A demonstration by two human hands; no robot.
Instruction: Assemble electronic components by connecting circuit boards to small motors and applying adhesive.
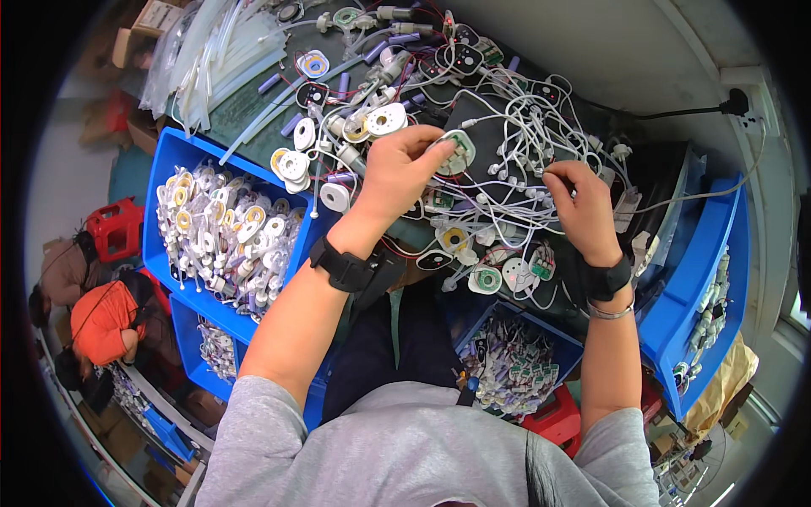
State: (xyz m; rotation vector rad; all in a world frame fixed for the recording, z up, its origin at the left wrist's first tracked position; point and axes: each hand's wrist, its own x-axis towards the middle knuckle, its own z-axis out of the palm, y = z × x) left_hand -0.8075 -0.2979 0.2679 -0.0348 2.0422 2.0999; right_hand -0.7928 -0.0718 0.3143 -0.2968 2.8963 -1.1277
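My left hand [397,173] pinches a white oval housing with a green circuit board [456,154] between thumb and fingers, above the cluttered bench. Over on the right, my right hand [585,207] has thumb and forefinger pressed together at the edge of a tangle of white cables [528,127]. What lies between those fingertips is too small to make out. Below the hands lie loose boards and housings, among them a round white housing with a green board [486,280]. Left of my left hand are several white discs [336,198] and a larger white cover [386,119].
A blue bin [156,224] full of white parts stands at left, another blue bin [646,334] at right. Below the bench edge a bin holds small boards [511,363]. Clear tubes [224,63] lie far left. A black plug [737,102] sits in the wall. Two people [106,317] sit farther left.
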